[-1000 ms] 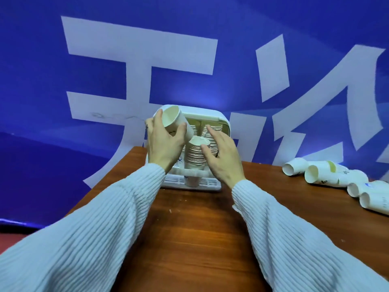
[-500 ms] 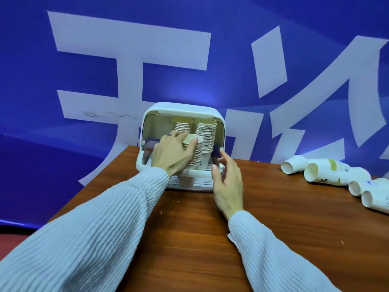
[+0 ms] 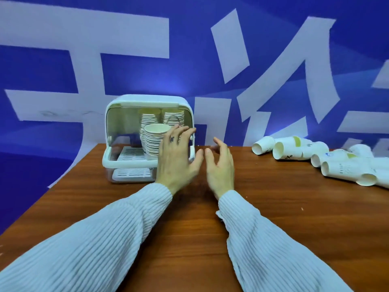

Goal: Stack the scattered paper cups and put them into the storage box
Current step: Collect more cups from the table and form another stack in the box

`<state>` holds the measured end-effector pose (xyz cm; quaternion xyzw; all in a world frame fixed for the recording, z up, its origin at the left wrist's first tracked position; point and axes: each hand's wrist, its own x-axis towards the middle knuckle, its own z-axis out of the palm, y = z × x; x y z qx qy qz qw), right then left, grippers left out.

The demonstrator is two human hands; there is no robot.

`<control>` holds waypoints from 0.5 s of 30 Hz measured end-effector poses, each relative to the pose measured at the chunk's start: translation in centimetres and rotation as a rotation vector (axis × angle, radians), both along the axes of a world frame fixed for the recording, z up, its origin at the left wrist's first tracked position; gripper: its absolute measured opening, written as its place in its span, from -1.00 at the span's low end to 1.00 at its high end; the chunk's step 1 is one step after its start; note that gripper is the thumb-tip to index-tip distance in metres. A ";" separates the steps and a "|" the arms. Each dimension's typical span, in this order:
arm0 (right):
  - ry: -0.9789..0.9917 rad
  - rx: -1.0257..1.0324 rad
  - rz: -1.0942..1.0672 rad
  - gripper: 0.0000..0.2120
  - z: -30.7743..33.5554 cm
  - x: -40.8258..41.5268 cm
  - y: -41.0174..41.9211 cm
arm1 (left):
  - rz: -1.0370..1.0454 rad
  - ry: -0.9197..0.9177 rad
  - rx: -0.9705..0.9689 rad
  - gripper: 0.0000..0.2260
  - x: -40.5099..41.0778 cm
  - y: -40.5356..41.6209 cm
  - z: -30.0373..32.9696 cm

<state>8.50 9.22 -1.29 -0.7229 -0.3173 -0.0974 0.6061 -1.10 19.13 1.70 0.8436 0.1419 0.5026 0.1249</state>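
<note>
A white storage box (image 3: 126, 114) stands open at the table's far left. Inside it are three stacks of paper cups: a front stack (image 3: 154, 140) and two taller ones behind (image 3: 148, 119) (image 3: 173, 116). My left hand (image 3: 176, 157) hovers just in front of the box's right side, fingers spread and relaxed, holding nothing. My right hand (image 3: 220, 165) is beside it over the table, also empty with loose fingers. Several loose paper cups (image 3: 290, 150) lie on their sides at the right of the table.
The brown wooden table (image 3: 210, 228) ends at the left and far sides. A blue wall with large white characters (image 3: 189, 60) rises directly behind the box and the cups.
My left hand set its cup on the front stack, let go and drew back out of the box. My right hand pulled away to the right. Both hands are now empty.
</note>
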 end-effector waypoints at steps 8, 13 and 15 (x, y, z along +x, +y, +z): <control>-0.106 -0.245 -0.229 -0.59 -0.7 8.6 -9.2 | -0.237 0.145 -0.128 -0.52 6.6 -8.0 -3.4; -0.273 -0.559 -0.460 -0.57 -1.8 15.7 -13.7 | -0.356 0.267 -0.175 -0.52 8.9 -10.4 -5.0; -0.267 -0.597 -0.538 -0.56 -1.9 18.1 -13.9 | -0.380 0.296 -0.163 -0.52 9.0 -10.3 -5.4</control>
